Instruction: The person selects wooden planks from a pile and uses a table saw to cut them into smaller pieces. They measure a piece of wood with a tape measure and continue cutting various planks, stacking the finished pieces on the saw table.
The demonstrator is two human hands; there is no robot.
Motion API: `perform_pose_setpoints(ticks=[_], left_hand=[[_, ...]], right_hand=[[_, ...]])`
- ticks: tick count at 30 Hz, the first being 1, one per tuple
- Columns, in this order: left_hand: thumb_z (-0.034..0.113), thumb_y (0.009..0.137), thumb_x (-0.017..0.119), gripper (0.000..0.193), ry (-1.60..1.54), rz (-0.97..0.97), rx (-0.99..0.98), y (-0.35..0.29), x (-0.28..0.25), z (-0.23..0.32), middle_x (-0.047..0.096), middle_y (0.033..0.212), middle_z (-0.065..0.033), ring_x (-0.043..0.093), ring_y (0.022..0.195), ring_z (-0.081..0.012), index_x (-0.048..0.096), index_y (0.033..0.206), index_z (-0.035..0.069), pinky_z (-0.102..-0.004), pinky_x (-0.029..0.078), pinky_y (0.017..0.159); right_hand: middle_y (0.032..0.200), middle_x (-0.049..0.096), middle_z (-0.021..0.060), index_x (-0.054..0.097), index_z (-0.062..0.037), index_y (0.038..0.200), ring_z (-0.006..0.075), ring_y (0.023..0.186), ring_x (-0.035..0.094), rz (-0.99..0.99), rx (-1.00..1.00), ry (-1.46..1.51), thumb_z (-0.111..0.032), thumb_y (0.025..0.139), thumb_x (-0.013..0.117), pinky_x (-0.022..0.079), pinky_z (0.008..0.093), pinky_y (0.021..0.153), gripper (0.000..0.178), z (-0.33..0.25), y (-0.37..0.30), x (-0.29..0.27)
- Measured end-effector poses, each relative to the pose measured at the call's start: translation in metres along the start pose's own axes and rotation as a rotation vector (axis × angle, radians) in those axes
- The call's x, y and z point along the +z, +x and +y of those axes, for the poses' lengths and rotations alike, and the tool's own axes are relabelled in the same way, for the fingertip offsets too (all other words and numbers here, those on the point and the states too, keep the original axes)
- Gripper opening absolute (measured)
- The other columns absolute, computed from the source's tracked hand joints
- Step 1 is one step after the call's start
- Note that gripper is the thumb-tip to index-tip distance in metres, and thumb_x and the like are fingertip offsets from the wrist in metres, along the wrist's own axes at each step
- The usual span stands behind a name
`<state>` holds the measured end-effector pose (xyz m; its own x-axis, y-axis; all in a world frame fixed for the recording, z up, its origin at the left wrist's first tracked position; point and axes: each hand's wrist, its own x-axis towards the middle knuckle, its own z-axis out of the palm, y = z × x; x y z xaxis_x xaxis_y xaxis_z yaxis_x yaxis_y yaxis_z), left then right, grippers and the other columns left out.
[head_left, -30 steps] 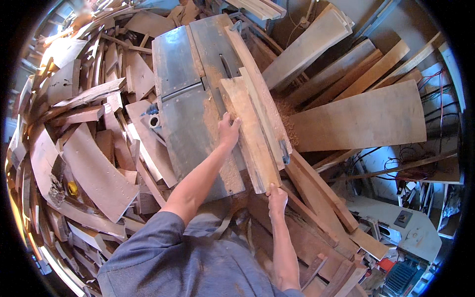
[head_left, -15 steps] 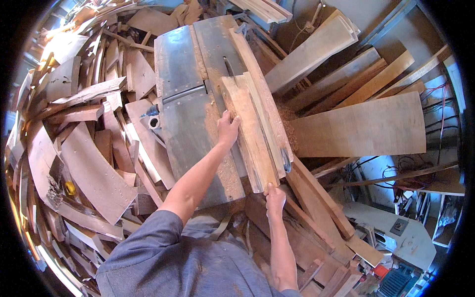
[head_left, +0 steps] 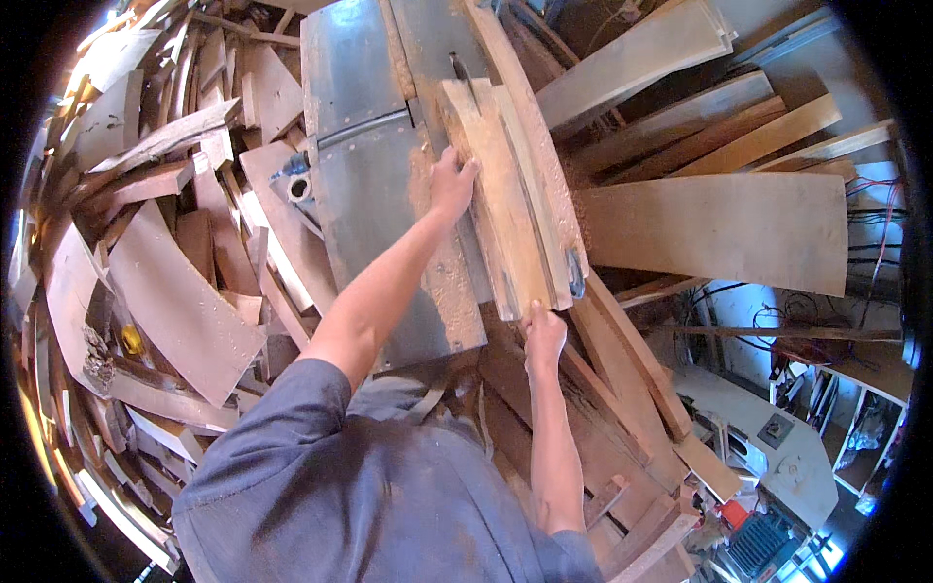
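Observation:
A thick, pale wooden board (head_left: 503,185) lies lengthwise on a grey metal machine table (head_left: 364,223). To its right runs a long wooden fence (head_left: 554,185), with a narrower strip of wood between them. My left hand (head_left: 453,185) is closed at the board's left edge, thumb toward its top. At the near end, the fingers of my right hand (head_left: 544,335) are closed on the board, thumb uppermost. Just past the board's far end, a thin dark saw blade (head_left: 457,66) stands in the table. Sawdust (head_left: 447,301) is strewn along the table beside the board.
A heap of wood offcuts (head_left: 185,282) fills the left side. Wide planks (head_left: 719,228) lean on the right. Lower right are a grey-white machine panel (head_left: 777,437), a green motor (head_left: 763,544) and loose cables (head_left: 875,228). A dark slot (head_left: 364,129) crosses the table.
The board has slid slightly forward along the fence, toward the blade, with both hands on it. My view has also shifted, so the whole scene sits higher in the picture.

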<state>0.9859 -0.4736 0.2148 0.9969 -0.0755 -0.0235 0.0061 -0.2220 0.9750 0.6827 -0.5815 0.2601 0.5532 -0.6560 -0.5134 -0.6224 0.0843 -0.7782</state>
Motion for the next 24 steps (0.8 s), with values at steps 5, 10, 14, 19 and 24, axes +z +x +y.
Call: perform_pose_setpoints(ticks=[5,10,14,19,24], left_hand=[[0.027,0.091,0.068,0.044,0.084,-0.072,-0.103,0.006,-0.008,0.016,0.065,0.124,-0.0256,0.058,0.121,-0.0424,0.061,0.125,0.0,-0.0505,0.044,0.102],[0.025,0.093,0.067,0.042,0.495,-0.15,0.264,-0.029,-0.026,-0.003,0.06,0.132,-0.0238,0.056,0.126,-0.0395,0.059,0.126,0.0,-0.047,0.045,0.104],[0.034,0.08,0.082,0.064,0.493,-0.434,0.497,-0.117,-0.045,0.034,0.046,0.145,-0.0277,0.036,0.142,-0.0473,0.056,0.129,0.003,-0.0551,0.035,0.115],[0.041,0.059,0.094,0.089,0.657,-0.563,0.528,-0.17,-0.042,0.06,0.037,0.147,-0.0342,0.032,0.142,-0.0552,0.051,0.125,-0.001,-0.0592,0.034,0.115],[0.034,0.063,0.092,0.077,0.647,-0.41,0.57,-0.168,-0.026,0.051,0.041,0.143,-0.0358,0.036,0.141,-0.0544,0.054,0.115,-0.006,-0.0552,0.036,0.116]], right_hand=[[0.055,0.05,0.0022,0.063,-0.0012,0.064,0.0149,0.053,0.046,0.0,0.069,0.006,-0.035,0.102,0.059,0.037,0.0356,0.054,0.05,-0.015,0.004,0.005],[0.057,0.053,0.0043,0.065,0.0002,0.066,0.0156,0.054,0.049,-0.008,0.072,-0.021,-0.038,0.101,0.059,0.039,0.0367,0.056,0.052,-0.011,0.018,0.015],[0.059,0.057,0.0067,0.066,0.0012,0.067,0.0167,0.055,0.051,-0.011,0.12,-0.038,-0.04,0.1,0.059,0.041,0.0381,0.057,0.053,-0.025,0.022,0.019],[0.06,0.057,0.005,0.066,0.0016,0.068,0.0154,0.055,0.05,-0.03,0.055,0.008,-0.035,0.102,0.059,0.04,0.0358,0.055,0.05,-0.041,0.024,0.026],[0.057,0.048,0.0001,0.061,-0.0029,0.073,0.0102,0.041,0.039,-0.033,0.034,0.112,-0.033,0.102,0.059,0.029,0.0294,0.036,0.042,-0.029,0.04,0.035]])
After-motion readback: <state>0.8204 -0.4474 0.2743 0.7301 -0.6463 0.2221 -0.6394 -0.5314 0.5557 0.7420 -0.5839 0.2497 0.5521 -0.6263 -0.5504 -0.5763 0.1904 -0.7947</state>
